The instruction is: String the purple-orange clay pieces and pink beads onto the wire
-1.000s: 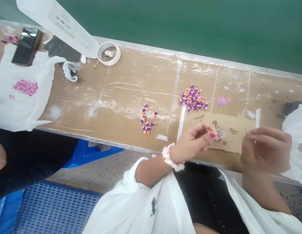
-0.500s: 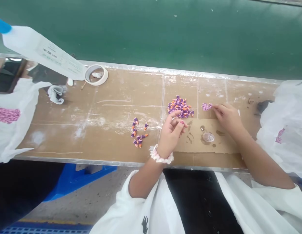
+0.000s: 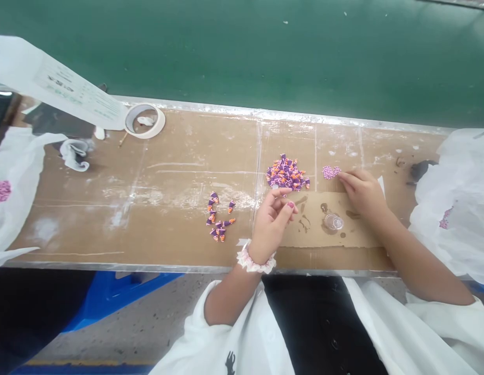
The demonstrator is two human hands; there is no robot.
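My left hand (image 3: 272, 221) hovers just in front of a heap of small purple-and-orange pieces (image 3: 286, 172). Its fingers are curled toward the thumb; whatever they hold, if anything, is too small to make out. My right hand (image 3: 362, 192) has thumb and forefinger pinched together at the right edge of a little pile of pink bits (image 3: 331, 172). Anything between those fingertips is hidden. Between the hands, a clear blob or small clear dish (image 3: 333, 222) sits on a wet-spotted cardboard piece (image 3: 315, 237). Several more purple-and-orange pieces (image 3: 220, 225) lie loosely grouped left of my left hand.
A roll of tape (image 3: 160, 125) and a white plastic jug (image 3: 70, 91) are at the back left. White plastic sheets with pink bits lie at the left (image 3: 19, 208) and right (image 3: 441, 177). Beyond the table edge runs a green surface (image 3: 234, 57).
My left hand has drawn slightly back from the heap, toward me. My right hand keeps its pinch by the pink bits. The view has shifted a little to the right.
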